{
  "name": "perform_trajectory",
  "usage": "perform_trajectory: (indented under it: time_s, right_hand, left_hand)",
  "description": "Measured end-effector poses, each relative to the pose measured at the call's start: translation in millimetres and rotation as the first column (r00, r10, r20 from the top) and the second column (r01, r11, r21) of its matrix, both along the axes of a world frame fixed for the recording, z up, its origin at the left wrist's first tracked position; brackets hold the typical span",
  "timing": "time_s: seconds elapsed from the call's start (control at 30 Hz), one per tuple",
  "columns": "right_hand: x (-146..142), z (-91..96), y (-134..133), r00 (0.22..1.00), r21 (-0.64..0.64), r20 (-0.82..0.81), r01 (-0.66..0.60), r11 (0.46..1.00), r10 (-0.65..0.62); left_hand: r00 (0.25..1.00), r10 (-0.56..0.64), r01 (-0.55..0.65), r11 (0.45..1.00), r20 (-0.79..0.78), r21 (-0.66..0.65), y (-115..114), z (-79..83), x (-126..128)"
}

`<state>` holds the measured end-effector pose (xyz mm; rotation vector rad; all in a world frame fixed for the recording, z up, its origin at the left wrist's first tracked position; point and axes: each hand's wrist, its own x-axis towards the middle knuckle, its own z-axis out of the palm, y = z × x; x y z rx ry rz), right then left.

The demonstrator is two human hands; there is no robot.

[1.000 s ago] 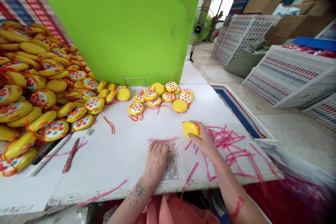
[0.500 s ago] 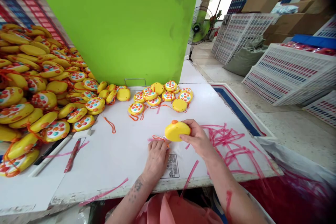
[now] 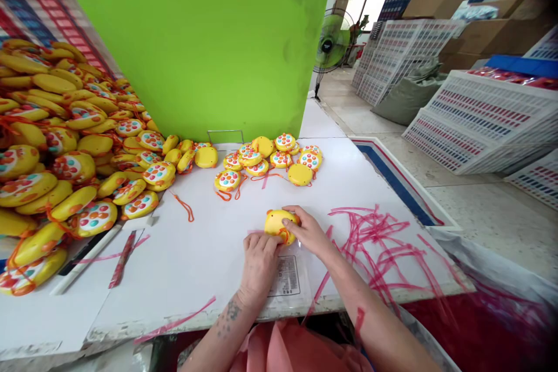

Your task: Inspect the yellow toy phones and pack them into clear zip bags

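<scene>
My right hand [image 3: 310, 233] grips a yellow toy [image 3: 275, 222] with its plain back facing up and an orange cord [image 3: 285, 236] looped at its lower side. Just left of it, my left hand [image 3: 260, 258] has its fingers curled down at the top of a clear plastic bag [image 3: 285, 279] printed with dark text. Its fingertips meet the lower edge of the toy, and what they pinch is partly hidden. The bag lies flat on the white tabletop [image 3: 192, 261] beneath my hands.
A large heap of yellow toys [image 3: 93, 218] lies at the left, and a smaller group [image 3: 250, 156] sits before a green panel [image 3: 196, 40]. Pink strips [image 3: 379, 238] are tangled at right. A loose orange cord [image 3: 185, 209] and a red-wrapped stick [image 3: 122, 258] lie at left.
My right hand has brought the yellow toy down and left, turning it, so it now meets my left fingers over the bag. The left hand has hardly moved.
</scene>
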<state>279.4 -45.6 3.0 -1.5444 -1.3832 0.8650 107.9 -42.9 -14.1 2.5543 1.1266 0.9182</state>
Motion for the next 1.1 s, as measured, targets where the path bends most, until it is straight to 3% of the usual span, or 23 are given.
perform_trajectory:
  time_s: [0.33,0.57,0.8,0.97,1.1]
  right_hand:
    - [-3.2,-0.8,3.5,0.985,-0.010,0.170,0.037,0.999,-0.034]
    - [-12.6,0.8,11.7,0.948,0.029,0.280,0.148,0.989,-0.151]
    - [-9.1,-2.9,12.8,0.936,0.048,0.298,0.180,0.983,-0.186]
    - [-2.9,-2.9,12.3,0.933,0.045,0.339,0.110,0.993,-0.119]
    - [2.3,-7.3,10.1,0.920,0.059,0.387,0.047,0.997,-0.066]
  left_hand:
    - [0.990,-0.135,0.130,0.986,-0.047,-0.102,-0.3,-6.0,0.5]
    - [0.987,-0.147,0.140,0.986,-0.060,-0.095,0.5,-10.2,0.6]
    - [0.982,-0.166,0.157,0.982,-0.086,-0.100,0.5,-9.3,0.6]
    - [0.994,-0.104,0.101,0.987,-0.019,-0.129,0.5,-7.9,2.1]
    - [0.997,-0.072,0.074,0.993,0.025,-0.093,-6.3,5.5,1.2]
